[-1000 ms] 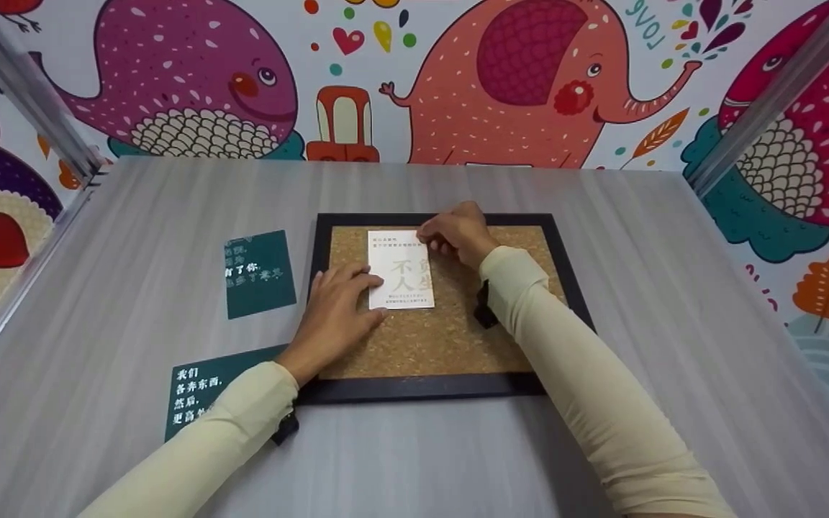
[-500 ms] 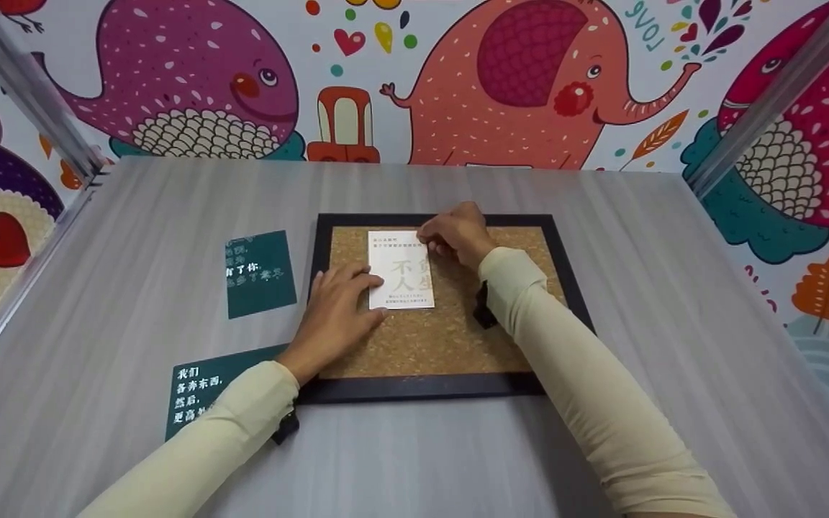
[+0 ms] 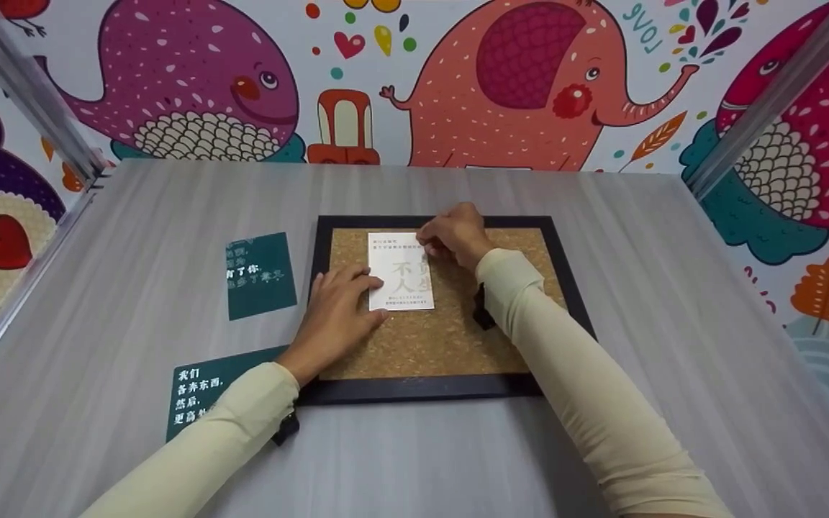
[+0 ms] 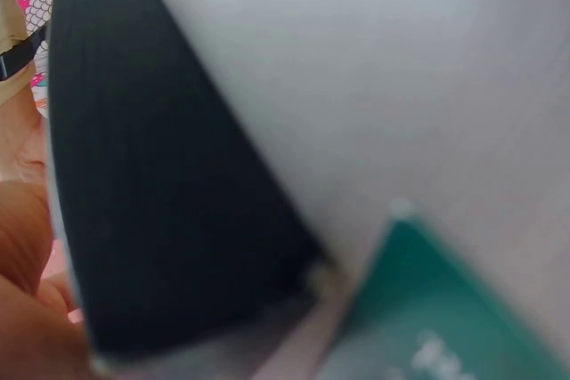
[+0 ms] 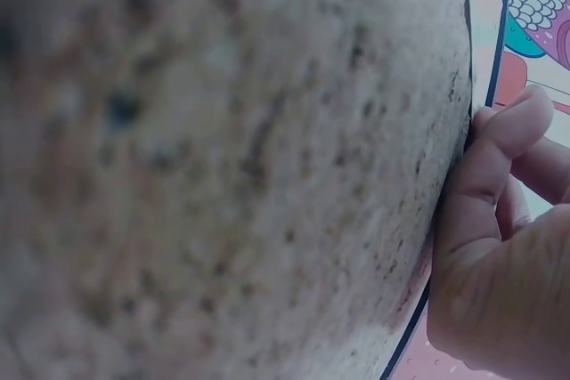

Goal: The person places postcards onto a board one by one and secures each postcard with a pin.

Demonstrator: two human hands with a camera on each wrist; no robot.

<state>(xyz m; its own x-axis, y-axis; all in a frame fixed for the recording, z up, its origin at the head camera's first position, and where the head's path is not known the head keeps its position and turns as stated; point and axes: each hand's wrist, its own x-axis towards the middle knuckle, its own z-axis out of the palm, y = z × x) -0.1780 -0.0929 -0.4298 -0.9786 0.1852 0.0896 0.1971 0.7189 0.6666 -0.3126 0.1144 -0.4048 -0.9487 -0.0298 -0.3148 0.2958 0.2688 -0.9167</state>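
Note:
A white card (image 3: 400, 277) with pale gold characters lies on the upper left of a black-framed cork board (image 3: 458, 345). My left hand (image 3: 335, 306) rests over the board's left side, its fairly straight fingertips and thumb on the card's left and lower edge. At the card's top right corner my right hand (image 3: 460, 232) has thumb and curled forefinger pinched together, right against the surface. I cannot tell what small thing sits between those fingertips. In the right wrist view, curled fingers (image 5: 481, 175) press close to the blurred cork.
Left of the board lies a dark green card (image 3: 260, 280) with white writing. Another green card (image 3: 195, 392) sits nearer the front, partly under the left sleeve and by the board's corner. A printed wall (image 3: 515, 79) with cartoon animals stands behind the grey table (image 3: 565, 191).
Both hands and the white card stay in place on the board. The whole head view has only shifted very slightly.

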